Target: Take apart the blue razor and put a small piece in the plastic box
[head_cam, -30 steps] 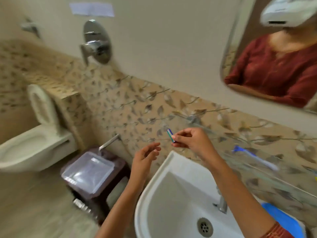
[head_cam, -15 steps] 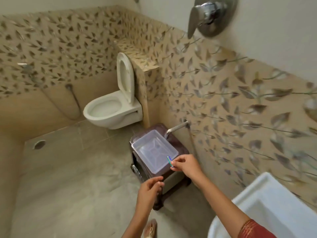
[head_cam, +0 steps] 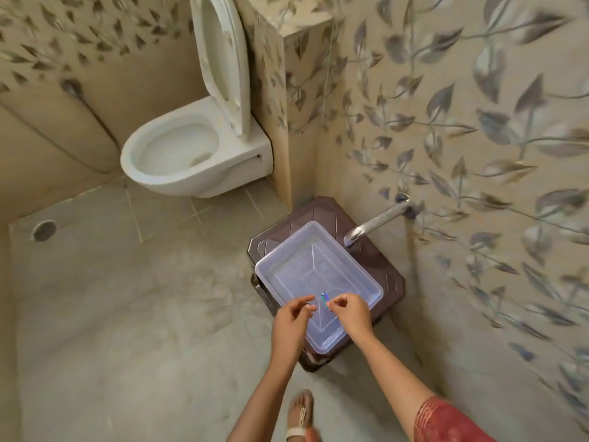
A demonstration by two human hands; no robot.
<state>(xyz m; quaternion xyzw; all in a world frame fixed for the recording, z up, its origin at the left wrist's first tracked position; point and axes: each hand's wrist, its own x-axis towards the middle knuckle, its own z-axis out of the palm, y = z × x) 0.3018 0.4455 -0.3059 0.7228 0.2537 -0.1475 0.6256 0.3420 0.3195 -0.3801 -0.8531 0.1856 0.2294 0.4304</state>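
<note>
Fingertips of my right hand (head_cam: pixel 349 311) are drawn together into a loose pinch over the near end of the plastic box (head_cam: pixel 318 282). Just beside them, toward my left, a small blue-green piece (head_cam: pixel 324 297) of the razor shows against the clear bottom of the box. It stands nearly upright in the frame and looks apart from my fingertips, though the blur keeps me from telling whether a finger touches its lower end, or whether it hangs in the air or lies on the box floor.

My left hand (head_cam: pixel 294 317) hovers at the box's near left rim, thumb and forefinger curled toward each other with a small gap between them, holding nothing I can see. Both my forearms reach in from the bottom of the frame, and a red patterned sleeve (head_cam: pixel 446 422) covers my right arm near the elbow.

That box is clear, rectangular and without a lid, and it sits on a dark brown stool (head_cam: pixel 392 275) pushed into the corner by the leaf-patterned wall. A metal tap (head_cam: pixel 373 223) juts from that wall over the stool's far right edge, its spout just beyond the box rim. Farther off to the left, a white toilet (head_cam: pixel 191 154) hangs with its seat raised. My sandalled foot (head_cam: pixel 301 416) shows on the grey floor below my hands.
</note>
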